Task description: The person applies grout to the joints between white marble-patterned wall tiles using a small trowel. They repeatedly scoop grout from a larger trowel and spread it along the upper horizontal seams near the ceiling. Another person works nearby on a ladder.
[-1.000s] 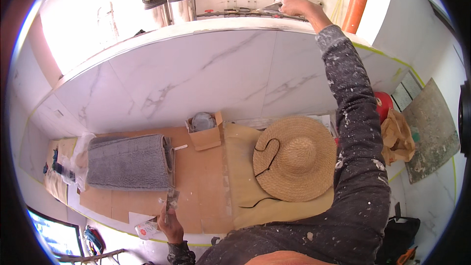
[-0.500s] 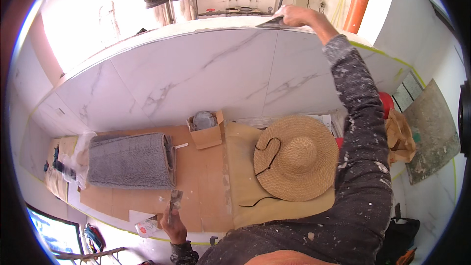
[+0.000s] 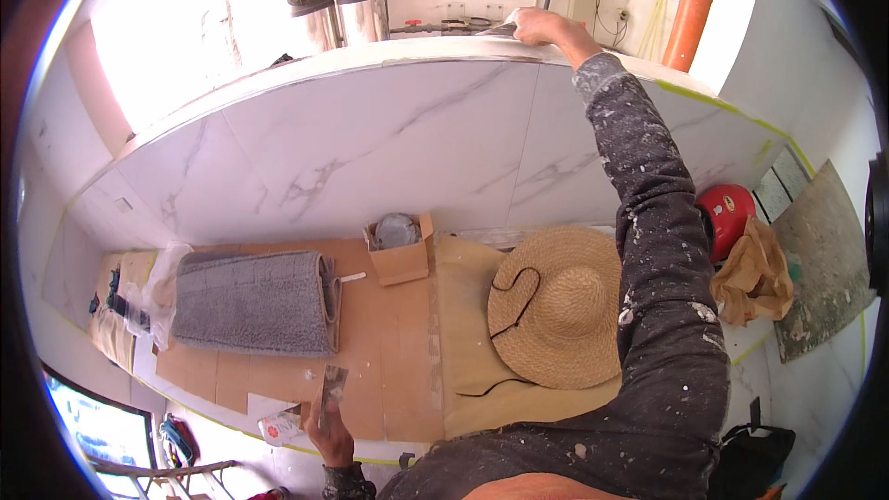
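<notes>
My right hand [image 3: 544, 28] is stretched far up to the top edge of a white marble-look tiled wall [image 3: 370, 148], gripping a flat metal scraper [image 3: 495, 28] laid along that edge. The speckled dark sleeve runs down the right side of the view. My left hand [image 3: 326, 435] hangs low near the floor and holds a second, narrow putty knife [image 3: 331, 391] with its blade pointing up.
Cardboard sheets [image 3: 389, 361] cover the floor; on them lie a straw hat [image 3: 556, 319], a small open box with a round tin [image 3: 400, 245] and a grey rolled mat [image 3: 255, 301]. A red vessel [image 3: 727, 213], brown paper bag [image 3: 755, 273], two steel canisters [image 3: 338, 9], orange pipe [image 3: 694, 0].
My right hand has slid the scraper leftward along the wall's top edge. The left hand stays low with its knife, shifting only slightly.
</notes>
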Available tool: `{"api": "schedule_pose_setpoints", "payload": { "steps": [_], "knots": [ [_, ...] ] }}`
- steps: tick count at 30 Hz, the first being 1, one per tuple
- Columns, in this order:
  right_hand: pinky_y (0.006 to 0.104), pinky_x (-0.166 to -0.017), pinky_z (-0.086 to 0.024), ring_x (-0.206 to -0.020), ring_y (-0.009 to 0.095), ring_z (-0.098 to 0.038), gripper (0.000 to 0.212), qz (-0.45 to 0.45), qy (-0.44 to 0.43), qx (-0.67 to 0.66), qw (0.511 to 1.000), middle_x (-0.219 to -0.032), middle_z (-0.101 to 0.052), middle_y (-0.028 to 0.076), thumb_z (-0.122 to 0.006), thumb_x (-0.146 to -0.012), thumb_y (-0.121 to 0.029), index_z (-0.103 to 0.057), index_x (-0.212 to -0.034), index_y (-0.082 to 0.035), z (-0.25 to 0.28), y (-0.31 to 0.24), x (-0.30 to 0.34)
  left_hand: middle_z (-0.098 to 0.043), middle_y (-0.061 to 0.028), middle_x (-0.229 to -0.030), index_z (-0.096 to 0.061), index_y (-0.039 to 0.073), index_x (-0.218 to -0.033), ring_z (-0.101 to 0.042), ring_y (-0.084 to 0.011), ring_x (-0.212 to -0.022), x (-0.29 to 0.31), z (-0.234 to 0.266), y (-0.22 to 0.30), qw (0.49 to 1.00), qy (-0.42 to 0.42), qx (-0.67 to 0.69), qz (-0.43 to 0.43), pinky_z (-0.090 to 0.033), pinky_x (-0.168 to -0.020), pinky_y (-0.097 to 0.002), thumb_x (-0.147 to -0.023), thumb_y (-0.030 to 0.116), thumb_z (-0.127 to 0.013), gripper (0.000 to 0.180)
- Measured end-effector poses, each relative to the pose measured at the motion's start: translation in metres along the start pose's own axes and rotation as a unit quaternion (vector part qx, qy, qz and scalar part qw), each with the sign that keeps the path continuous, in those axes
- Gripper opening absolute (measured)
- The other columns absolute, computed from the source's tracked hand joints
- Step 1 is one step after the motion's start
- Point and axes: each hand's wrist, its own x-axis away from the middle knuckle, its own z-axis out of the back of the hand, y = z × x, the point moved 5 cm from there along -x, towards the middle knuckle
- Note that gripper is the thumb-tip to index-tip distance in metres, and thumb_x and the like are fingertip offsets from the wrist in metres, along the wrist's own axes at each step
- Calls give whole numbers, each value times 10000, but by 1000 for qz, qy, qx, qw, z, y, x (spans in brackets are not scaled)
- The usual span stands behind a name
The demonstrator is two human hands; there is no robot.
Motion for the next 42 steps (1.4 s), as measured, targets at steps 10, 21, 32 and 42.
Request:
{"api": "schedule_pose_setpoints", "payload": {
  "steps": [10,21,32,42],
  "knots": [
    [382,-921,-473,-1079,356,-589,513,96,-74,14,992,-1187,-614,238,-467,-793,-18,-572,-1294,-55,12,-9,41,-695,-195,-1011,-600,-90,-1170,-653,-216,-948,-2,0,-5,999,-27,26,-19,-490,-836,-318,-934,87,-527,305],
    [435,-775,-496,-895,381,-648,350,26,7,25,999,-974,-661,268,-478,-738,-4,-648,-1039,57,13,-18,-4,-699,-177,-991,-596,-82,-1186,-652,-193,-901,-6,4,1,999,-33,-12,-14,-502,-794,-308,-950,76,-530,291],
    [396,-958,-444,-1117,348,-560,419,72,-93,-14,993,-1259,-563,222,-546,-867,-131,-592,-1283,-101,23,-19,63,-696,-182,-1006,-604,-75,-1175,-650,-202,-932,0,2,12,998,-19,-17,-55,-492,-824,-319,-948,77,-543,280],
    [409,-888,-478,-1009,387,-616,425,26,-19,34,999,-1095,-633,268,-463,-781,-14,-577,-1182,65,13,-33,-4,-692,-187,-998,-615,-64,-1166,-643,-194,-925,-2,-1,15,999,-46,-3,-16,-494,-813,-326,-939,64,-551,269]
  ]
}}
